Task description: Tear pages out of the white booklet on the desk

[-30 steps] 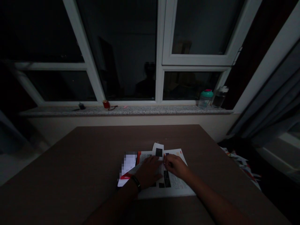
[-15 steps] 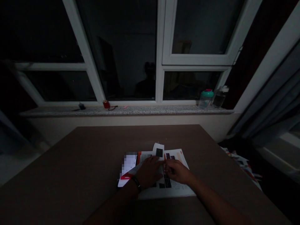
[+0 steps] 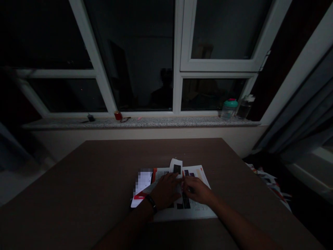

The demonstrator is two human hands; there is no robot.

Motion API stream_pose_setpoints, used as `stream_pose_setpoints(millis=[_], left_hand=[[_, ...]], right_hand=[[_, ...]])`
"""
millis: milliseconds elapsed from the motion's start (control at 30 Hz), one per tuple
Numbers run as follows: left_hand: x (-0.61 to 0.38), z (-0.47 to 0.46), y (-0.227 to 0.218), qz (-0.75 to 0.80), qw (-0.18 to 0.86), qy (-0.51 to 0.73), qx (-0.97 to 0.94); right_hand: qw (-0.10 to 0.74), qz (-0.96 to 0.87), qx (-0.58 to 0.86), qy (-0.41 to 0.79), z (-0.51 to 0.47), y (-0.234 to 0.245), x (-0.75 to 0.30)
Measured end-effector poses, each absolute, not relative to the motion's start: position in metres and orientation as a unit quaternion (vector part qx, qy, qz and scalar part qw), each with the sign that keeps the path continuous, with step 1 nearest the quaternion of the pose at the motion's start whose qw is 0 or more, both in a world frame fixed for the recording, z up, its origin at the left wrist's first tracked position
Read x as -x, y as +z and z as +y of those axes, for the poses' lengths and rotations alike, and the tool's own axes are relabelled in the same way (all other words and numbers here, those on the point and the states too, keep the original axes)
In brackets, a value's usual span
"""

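Right hand (image 3: 197,191) has slid a touch down the page since a second ago, fingertips bunched and pinching at the fold of the printed leaflet (image 3: 194,210)! Left hand (image 3: 165,191) stays pressed flat, fingers spread. Between them a white paper flap (image 3: 176,166) stands up, and everything sits on the brown table (image 3: 78,180).

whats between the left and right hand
In the head view, a white paper flap lies between the left hand and right hand, above a printed sheet.
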State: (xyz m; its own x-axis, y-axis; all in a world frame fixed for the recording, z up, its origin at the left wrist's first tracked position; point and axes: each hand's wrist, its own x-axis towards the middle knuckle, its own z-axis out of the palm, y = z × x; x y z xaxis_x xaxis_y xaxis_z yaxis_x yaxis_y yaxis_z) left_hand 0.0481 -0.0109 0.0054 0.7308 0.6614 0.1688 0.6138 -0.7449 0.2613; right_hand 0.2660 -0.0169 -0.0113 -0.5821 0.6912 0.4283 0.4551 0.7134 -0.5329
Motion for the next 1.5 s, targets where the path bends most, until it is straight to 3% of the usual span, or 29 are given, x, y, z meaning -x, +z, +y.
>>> stream_pose_setpoints(millis=[333,533,867,1067,1500], left_hand=[[-0.047,-0.009,0.002,0.347,0.092,0.12,-0.926],[-0.048,-0.01,0.001,0.344,0.085,0.131,-0.926],[-0.046,-0.01,0.008,0.344,0.098,0.114,-0.927],[-0.049,-0.011,0.019,0.315,0.102,0.127,-0.935],[-0.048,-0.008,0.01,0.328,0.115,0.132,-0.928]], right_hand=[[0.327,-0.862,0.371,0.115,-0.007,-0.013,-0.262],[0.306,-0.886,0.31,0.161,-0.019,-0.011,-0.264],[0.326,-0.85,0.387,0.145,-0.008,-0.01,-0.264],[0.306,-0.858,0.351,0.218,-0.02,-0.012,-0.267],[0.325,-0.835,0.412,0.166,-0.01,-0.007,-0.265]])
